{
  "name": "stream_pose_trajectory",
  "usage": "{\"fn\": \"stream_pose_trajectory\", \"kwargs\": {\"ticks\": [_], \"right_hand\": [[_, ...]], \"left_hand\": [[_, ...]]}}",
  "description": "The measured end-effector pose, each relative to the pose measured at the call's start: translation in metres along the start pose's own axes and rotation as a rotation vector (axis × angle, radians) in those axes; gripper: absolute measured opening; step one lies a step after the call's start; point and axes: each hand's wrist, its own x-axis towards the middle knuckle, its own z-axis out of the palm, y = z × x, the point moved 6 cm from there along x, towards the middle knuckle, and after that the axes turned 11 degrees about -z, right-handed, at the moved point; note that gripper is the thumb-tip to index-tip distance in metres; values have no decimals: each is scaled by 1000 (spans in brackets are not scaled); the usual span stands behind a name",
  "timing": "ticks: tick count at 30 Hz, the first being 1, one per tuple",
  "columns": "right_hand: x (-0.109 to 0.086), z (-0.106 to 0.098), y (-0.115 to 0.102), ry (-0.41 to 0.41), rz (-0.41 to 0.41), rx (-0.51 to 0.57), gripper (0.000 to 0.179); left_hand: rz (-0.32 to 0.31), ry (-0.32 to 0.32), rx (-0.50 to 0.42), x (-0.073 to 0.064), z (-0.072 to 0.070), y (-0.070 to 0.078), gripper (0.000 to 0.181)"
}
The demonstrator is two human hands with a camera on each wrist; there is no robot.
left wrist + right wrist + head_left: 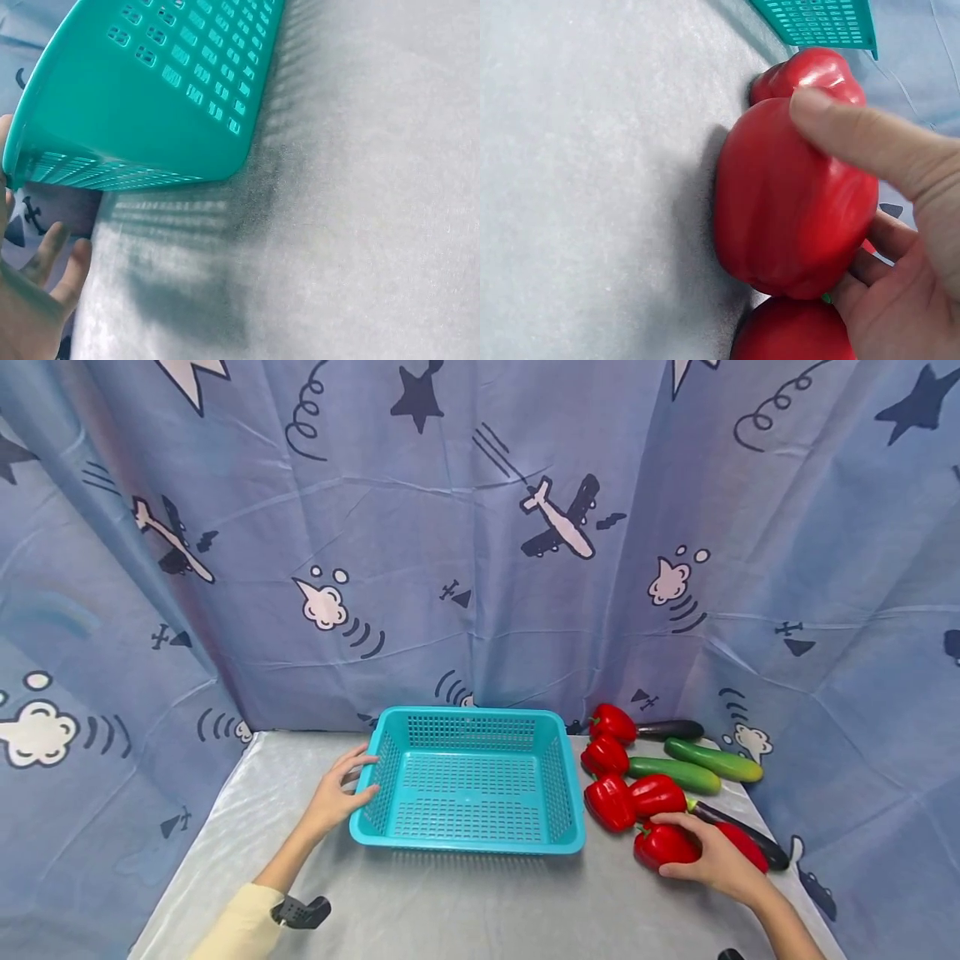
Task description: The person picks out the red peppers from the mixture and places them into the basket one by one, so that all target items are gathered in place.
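Note:
A turquoise plastic basket (468, 845) stands on the table, with perforated sides and bottom. At its left rim is my left hand (333, 797), thumb and index fingertips touching the edge; the left wrist view shows two other fingers (71, 274) spread loosely outside the basket. My right hand (720, 860) holds a red bell pepper (787, 202) at the near side of the vegetable group, thumb on one side and fingers partly hidden behind it. Other red bell peppers lie close by, one (609, 802) near the basket's right wall and another (746, 847) partly behind the right hand.
Two cucumbers, one (675, 772) beside the peppers and one (716, 760) farther back, lie at the right. An eggplant (671, 730) is at the back, another (750, 833) near the right edge. A patterned blue curtain (465, 568) hangs behind the grey-white tabletop (465, 910).

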Motion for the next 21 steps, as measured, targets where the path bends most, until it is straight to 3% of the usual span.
{"fn": "stream_pose_trajectory", "kwargs": {"ticks": [8,14,16,21], "right_hand": [[-2,-1,0,-4,19,5,70],[-4,-5,-3,40,22,28,68],[-3,-6,-6,57,7,43,66],[0,-8,-11,118,-27,96,62]], "left_hand": [[31,25,6,-2,3,8,49],[-3,6,-12,-11,3,34,47],[-1,6,-16,-10,3,31,47],[-9,16,-26,-3,4,8,47]]}}
